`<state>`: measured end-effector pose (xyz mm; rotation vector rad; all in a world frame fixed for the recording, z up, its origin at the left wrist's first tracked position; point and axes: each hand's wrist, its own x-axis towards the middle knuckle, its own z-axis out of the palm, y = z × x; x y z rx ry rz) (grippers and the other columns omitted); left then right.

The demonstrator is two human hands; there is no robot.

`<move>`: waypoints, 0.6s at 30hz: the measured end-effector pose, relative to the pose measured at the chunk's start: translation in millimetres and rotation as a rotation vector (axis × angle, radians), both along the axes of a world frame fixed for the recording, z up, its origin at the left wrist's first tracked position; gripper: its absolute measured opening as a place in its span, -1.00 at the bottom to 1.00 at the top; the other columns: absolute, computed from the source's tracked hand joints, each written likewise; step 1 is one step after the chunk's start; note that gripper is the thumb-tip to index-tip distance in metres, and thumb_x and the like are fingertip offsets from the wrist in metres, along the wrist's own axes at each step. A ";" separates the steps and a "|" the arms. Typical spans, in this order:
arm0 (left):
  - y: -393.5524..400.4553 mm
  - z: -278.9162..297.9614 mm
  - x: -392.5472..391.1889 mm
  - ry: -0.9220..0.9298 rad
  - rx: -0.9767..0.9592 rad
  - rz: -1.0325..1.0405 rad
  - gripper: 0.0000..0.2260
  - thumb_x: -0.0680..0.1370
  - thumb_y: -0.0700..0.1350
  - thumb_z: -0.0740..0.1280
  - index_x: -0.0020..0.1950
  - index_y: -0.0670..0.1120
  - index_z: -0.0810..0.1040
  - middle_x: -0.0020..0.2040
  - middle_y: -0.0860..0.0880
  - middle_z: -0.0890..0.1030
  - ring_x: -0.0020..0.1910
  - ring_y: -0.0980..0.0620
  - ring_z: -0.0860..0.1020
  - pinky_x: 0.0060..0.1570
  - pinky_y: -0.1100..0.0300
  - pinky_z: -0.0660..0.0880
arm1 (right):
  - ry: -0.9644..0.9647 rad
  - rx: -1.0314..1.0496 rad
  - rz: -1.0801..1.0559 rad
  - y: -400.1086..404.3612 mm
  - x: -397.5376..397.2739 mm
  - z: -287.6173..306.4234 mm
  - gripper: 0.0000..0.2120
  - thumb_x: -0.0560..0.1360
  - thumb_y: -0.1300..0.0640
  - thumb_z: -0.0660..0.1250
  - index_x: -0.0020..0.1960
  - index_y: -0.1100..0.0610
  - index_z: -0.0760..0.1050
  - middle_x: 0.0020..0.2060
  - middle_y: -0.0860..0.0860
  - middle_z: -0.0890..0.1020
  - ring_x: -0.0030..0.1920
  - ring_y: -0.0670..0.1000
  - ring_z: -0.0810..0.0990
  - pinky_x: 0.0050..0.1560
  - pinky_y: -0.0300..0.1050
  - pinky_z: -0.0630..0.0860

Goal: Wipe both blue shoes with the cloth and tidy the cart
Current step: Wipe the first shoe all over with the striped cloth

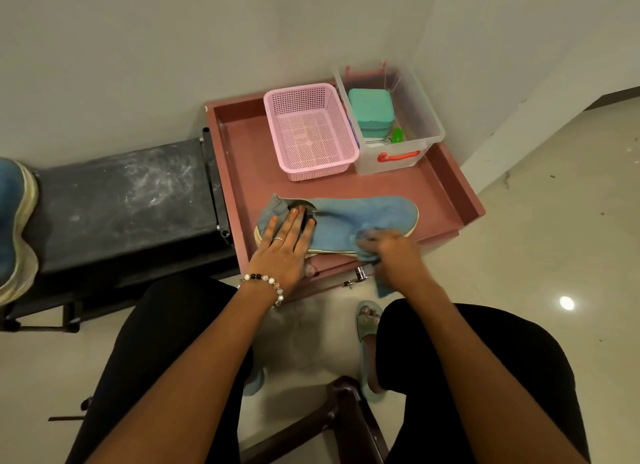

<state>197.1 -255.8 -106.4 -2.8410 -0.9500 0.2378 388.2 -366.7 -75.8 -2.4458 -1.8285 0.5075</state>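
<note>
On the pink cart (446, 193), left hand (282, 247) lies spread on a blue shoe (363, 218); blurred right hand (394, 252) grips the cloth (382, 287), no writing legible.

- Left hand (284, 244) lies flat, palm down, fingers straight and spread, a ring on one finger, a bead bracelet at the wrist; its forearm reaches forward from lower left
- Right hand (393, 249) is curled, knuckles up, blurred; its forearm comes in from lower right
</note>
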 end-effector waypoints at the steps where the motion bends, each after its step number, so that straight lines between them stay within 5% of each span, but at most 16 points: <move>1: 0.1 1.0 0.3 0.014 -0.014 0.013 -0.18 0.35 0.20 0.44 0.48 -0.18 0.27 0.47 -0.21 0.29 0.46 -0.14 0.26 0.40 -0.13 -0.06 | -0.057 -0.030 -0.094 -4.6 10.9 2.2 -0.54 0.32 0.07 0.50 0.20 -0.11 0.54 0.24 -0.12 0.54 0.23 0.06 0.49 0.15 -0.04 0.43; 3: -0.9 4.5 1.4 0.019 -0.040 0.027 -0.17 0.38 0.20 0.41 0.50 -0.18 0.22 0.49 -0.22 0.24 0.49 -0.15 0.21 0.41 -0.11 -0.11 | -0.205 -0.067 -0.225 -9.2 12.0 5.0 -0.61 0.40 -0.05 0.43 0.21 -0.04 0.53 0.23 -0.05 0.53 0.24 0.07 0.45 0.17 0.01 0.38; 6: -3.4 4.4 4.1 0.025 -0.078 0.016 -0.20 0.52 0.18 0.24 0.56 -0.16 -0.10 0.56 -0.20 -0.09 0.54 -0.14 -0.11 0.36 -0.05 -0.39 | -0.296 -0.094 -0.301 5.9 -35.9 1.7 -0.70 0.51 0.15 0.27 0.22 0.15 0.51 0.26 0.15 0.48 0.29 0.18 0.37 0.26 0.09 0.33; 11: -5.9 7.1 5.9 0.026 -0.129 0.054 -0.34 0.61 0.06 0.07 0.54 -0.13 -0.26 0.54 -0.16 -0.28 0.52 -0.10 -0.27 0.38 -0.05 -0.40 | 0.029 0.004 -0.205 39.1 -98.7 -1.2 -0.64 0.46 0.17 0.32 0.25 0.14 0.49 0.26 0.09 0.48 0.27 0.16 0.41 0.22 0.07 0.35; 15: -4.2 10.1 4.6 0.040 -0.157 0.041 -0.21 0.57 0.17 0.16 0.54 -0.13 -0.26 0.54 -0.17 -0.28 0.52 -0.11 -0.27 0.36 -0.04 -0.42 | 0.265 0.088 0.087 16.6 -48.3 5.5 -0.48 0.34 0.33 0.37 0.29 0.13 0.50 0.29 0.11 0.52 0.25 0.18 0.49 0.29 -0.04 0.36; 18: -4.3 10.2 5.1 0.033 -0.155 0.038 -0.17 0.55 0.20 0.19 0.54 -0.13 -0.26 0.54 -0.18 -0.26 0.53 -0.12 -0.25 0.36 -0.05 -0.42 | 0.234 0.081 0.180 -7.9 13.8 6.9 -0.53 0.27 0.32 0.49 0.16 0.13 0.60 0.16 0.12 0.61 0.10 0.21 0.60 0.20 0.02 0.45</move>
